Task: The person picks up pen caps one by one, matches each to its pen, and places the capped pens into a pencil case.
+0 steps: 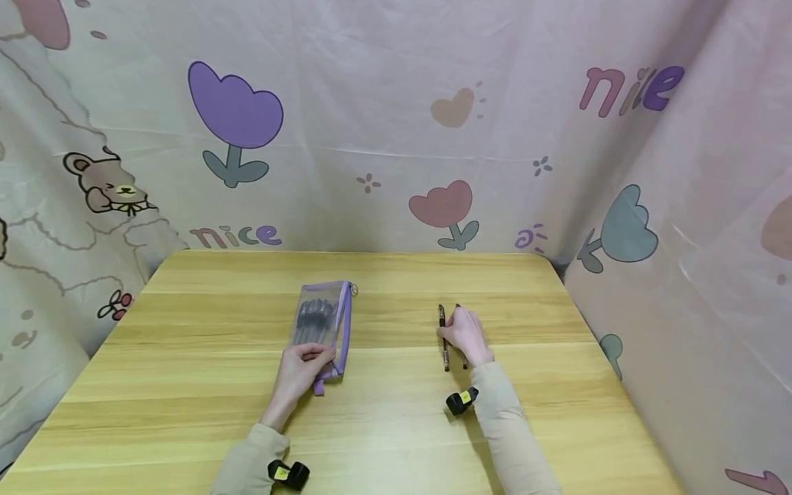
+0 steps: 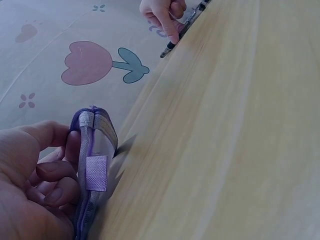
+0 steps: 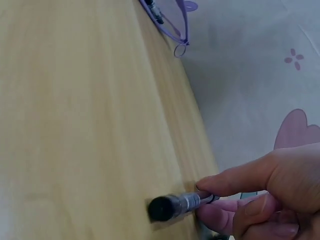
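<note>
In the head view my left hand [image 1: 300,371] grips the near end of a see-through pencil pouch [image 1: 345,337] with purple trim. Several dark pens [image 1: 314,320] show through its clear side. The left wrist view has the pouch [image 2: 97,172] standing on edge against my curled fingers, a lilac tab facing the camera. To the right, my right hand [image 1: 465,333] pinches a black pen [image 1: 445,357] with its thumb at the pen's left side. A second pen [image 1: 465,363] lies beside it, mostly hidden under the hand. The right wrist view shows the pinched pen's dark end [image 3: 162,207] close over the wood.
The wooden table [image 1: 377,440] ends at a printed curtain [image 1: 359,124] behind and at both sides. A black wrist camera [image 1: 291,474] sits on the left sleeve, another camera [image 1: 462,401] on the right. A zip ring [image 1: 355,289] sticks out from the pouch's far corner.
</note>
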Available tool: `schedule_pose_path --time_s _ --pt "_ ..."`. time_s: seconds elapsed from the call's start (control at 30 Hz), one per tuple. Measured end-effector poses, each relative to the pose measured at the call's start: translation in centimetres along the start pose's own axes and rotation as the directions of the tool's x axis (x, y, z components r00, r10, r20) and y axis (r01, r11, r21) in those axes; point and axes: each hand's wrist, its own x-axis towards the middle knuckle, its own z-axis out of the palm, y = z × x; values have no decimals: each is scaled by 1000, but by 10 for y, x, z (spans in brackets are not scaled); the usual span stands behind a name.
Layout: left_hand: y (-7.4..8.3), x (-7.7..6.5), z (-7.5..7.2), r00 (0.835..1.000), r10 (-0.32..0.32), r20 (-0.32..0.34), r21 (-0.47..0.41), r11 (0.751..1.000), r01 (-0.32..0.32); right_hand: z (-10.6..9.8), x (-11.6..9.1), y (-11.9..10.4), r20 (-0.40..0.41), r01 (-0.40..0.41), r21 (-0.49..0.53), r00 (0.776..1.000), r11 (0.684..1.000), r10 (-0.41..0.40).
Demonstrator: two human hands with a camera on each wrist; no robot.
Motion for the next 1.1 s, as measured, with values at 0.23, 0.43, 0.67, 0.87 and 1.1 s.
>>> schedule_pose_path --time_s 0.23,0.43,0.67,0.87,1.1 --pt "2 -1 -1 1000 -3 -9 -8 1000 3 15 4 -27 94 9 269 995 963 -36" --pt "3 -1 -1 1000 -18 -1 -13 1000 18 41 6 -58 227 -109 623 973 774 -46" --pt "3 0 0 1000 -21 -10 -2 1000 21 73 13 -83 307 -156 773 940 615 -147" --pt "2 0 0 1000 -19 -4 0 1000 19 93 15 -105 317 -184 805 937 564 -148" --pt "2 0 0 1000 -15 -8 6 1000 15 108 14 -122 334 -193 774 934 603 -130"
